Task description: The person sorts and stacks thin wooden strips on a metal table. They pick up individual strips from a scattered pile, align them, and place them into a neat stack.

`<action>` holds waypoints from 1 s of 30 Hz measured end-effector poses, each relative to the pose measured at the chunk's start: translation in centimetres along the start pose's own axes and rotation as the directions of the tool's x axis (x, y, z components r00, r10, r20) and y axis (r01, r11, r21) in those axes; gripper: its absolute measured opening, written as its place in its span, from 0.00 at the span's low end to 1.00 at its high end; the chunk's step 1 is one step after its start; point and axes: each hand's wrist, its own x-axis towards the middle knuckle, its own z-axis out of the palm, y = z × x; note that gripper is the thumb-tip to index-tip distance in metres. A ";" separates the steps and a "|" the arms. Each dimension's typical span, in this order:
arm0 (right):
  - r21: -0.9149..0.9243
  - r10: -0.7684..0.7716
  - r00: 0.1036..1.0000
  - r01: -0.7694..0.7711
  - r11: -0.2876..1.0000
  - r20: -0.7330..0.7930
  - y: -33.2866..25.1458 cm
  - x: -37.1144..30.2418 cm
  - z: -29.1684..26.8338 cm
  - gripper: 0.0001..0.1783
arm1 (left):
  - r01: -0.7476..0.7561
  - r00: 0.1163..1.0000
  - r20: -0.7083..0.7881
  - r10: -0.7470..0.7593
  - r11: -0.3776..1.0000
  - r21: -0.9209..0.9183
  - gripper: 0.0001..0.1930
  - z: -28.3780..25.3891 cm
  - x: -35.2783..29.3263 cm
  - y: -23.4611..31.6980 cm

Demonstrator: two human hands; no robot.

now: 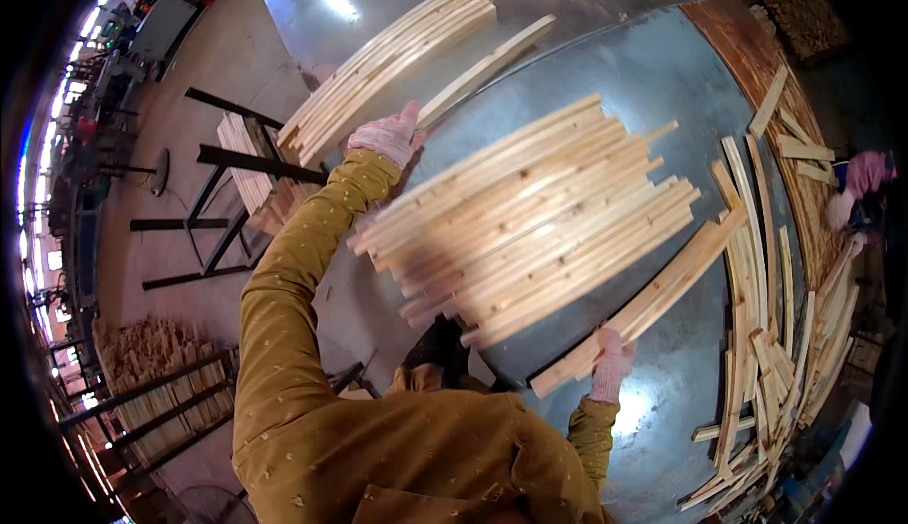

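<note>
My left hand [390,136], in a pale pink work glove, is closed at the near end of a single wooden strip [487,70] on the metal table. My right hand [613,361], gloved alike, grips wooden boards [653,297] lying side by side, near their lower end. Between my hands a wide layer of pale wooden strips [539,221] lies on the table, its ends uneven. The near-left part of that layer is blurred. Beyond my left hand is a neat stack of strips [397,61].
Loose offcuts and strips [757,335] are scattered at the table's right side, by a brown wooden edge [757,89]. A co-worker's gloved hand [842,210] is at the far right. A black metal frame [227,174] stands left; bundled wood [170,382] sits lower left.
</note>
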 end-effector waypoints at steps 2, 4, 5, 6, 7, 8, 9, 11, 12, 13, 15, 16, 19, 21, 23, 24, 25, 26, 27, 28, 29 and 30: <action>0.172 0.073 0.997 -0.067 0.983 -0.026 2.6 1.7 -2.1 0.33 | 0.110 0.991 0.076 -0.110 0.994 -0.001 0.33 1.5 4.7 -4.1; 0.086 0.011 0.996 -0.003 0.996 -0.092 1.8 0.6 -0.7 0.33 | 0.146 0.989 -0.036 -0.144 0.988 0.044 0.34 3.4 6.9 -7.5; 0.098 -0.013 0.997 0.021 0.995 -0.079 1.8 0.2 -0.5 0.34 | 0.127 0.976 -0.188 -0.109 0.988 0.087 0.36 4.2 7.6 -9.1; 0.110 -0.035 0.996 0.044 0.993 -0.077 1.6 -0.2 -0.3 0.34 | 0.106 0.942 -0.330 -0.056 0.985 0.134 0.38 3.7 8.0 -9.1; 0.034 -0.021 0.994 0.025 0.999 -0.106 1.4 -0.2 0.1 0.34 | 0.170 0.947 -0.294 -0.132 0.979 0.109 0.39 3.0 8.5 -8.9; -0.031 -0.004 0.989 -0.001 1.000 -0.145 1.0 -0.5 0.8 0.35 | 0.183 0.956 -0.260 -0.138 0.971 0.156 0.39 1.3 8.5 -8.5; -0.095 0.004 0.980 -0.023 0.995 -0.199 0.4 -1.1 1.4 0.35 | 0.179 0.965 -0.228 -0.132 0.964 0.196 0.39 0.1 8.6 -7.8; -0.146 0.045 0.918 -0.111 0.983 -0.395 -0.3 -2.0 3.1 0.28 | 0.132 0.956 -0.287 -0.060 0.963 0.235 0.41 -0.1 8.1 -6.1; -0.060 0.015 0.994 -0.022 0.998 -0.112 -0.2 -2.0 1.9 0.21 | 0.065 0.931 -0.365 0.016 0.976 0.207 0.41 1.7 7.6 -6.2; -0.014 0.104 0.995 -0.104 0.994 -0.003 -4.7 -3.8 5.8 0.19 | -0.069 0.887 -0.459 0.057 0.998 -0.011 0.37 3.0 6.1 -5.5; 0.105 0.175 0.979 -0.186 0.977 0.103 -9.1 -5.4 7.3 0.22 | -0.404 0.915 -0.367 0.171 0.422 -0.811 0.29 3.5 -0.7 2.6; 0.148 0.136 0.978 -0.160 0.976 0.157 -10.4 -5.6 6.8 0.23 | -0.258 0.917 -0.231 0.324 0.043 -0.965 0.26 3.4 -5.6 6.8; 0.292 0.139 0.964 -0.203 0.935 0.226 -11.6 -4.8 5.1 0.27 | 0.286 0.577 0.005 0.817 -0.196 -0.938 0.23 5.4 -15.6 18.1; 0.286 0.167 0.944 -0.250 0.925 0.285 -12.0 -4.5 3.5 0.30 | 0.634 0.381 0.257 0.888 -0.049 -0.772 0.23 6.8 -18.7 24.5; 0.320 0.189 0.959 -0.251 0.914 0.212 -11.0 -3.6 0.3 0.28 | 0.792 0.138 0.461 0.877 0.182 -0.583 0.25 8.4 -17.8 29.5; 0.339 0.216 0.961 -0.265 0.903 0.174 -9.9 -3.9 -1.5 0.27 | 0.714 0.128 0.493 0.861 0.265 -0.648 0.27 9.1 -17.9 30.6; 0.350 0.221 0.954 -0.282 0.893 0.205 -10.8 -4.8 -2.1 0.27 | 0.631 0.131 0.528 0.839 0.340 -0.697 0.29 10.1 -18.4 31.3; 0.237 0.217 0.958 -0.259 0.936 0.189 -10.5 -4.9 -4.0 0.26 | 0.542 0.229 0.559 0.797 0.372 -0.753 0.30 10.9 -19.2 32.2; 0.125 0.200 0.962 -0.225 0.966 0.184 -10.2 -4.4 -5.6 0.26 | 0.513 0.364 0.614 0.700 0.400 -0.760 0.29 10.9 -20.3 32.8; 0.016 0.175 0.969 -0.181 0.983 0.176 -9.9 -4.4 -6.7 0.25 | 0.479 0.489 0.644 0.589 0.435 -0.762 0.27 10.6 -21.2 33.3; -0.059 0.186 0.973 -0.180 0.982 0.133 -9.3 -4.9 -7.3 0.26 | 0.290 0.631 0.592 0.500 0.556 -0.779 0.27 10.8 -22.2 33.1; -0.208 0.153 0.980 -0.125 0.970 0.126 -7.3 -5.2 -8.0 0.25 | 0.090 0.756 0.490 0.435 0.672 -0.735 0.26 10.7 -22.9 32.6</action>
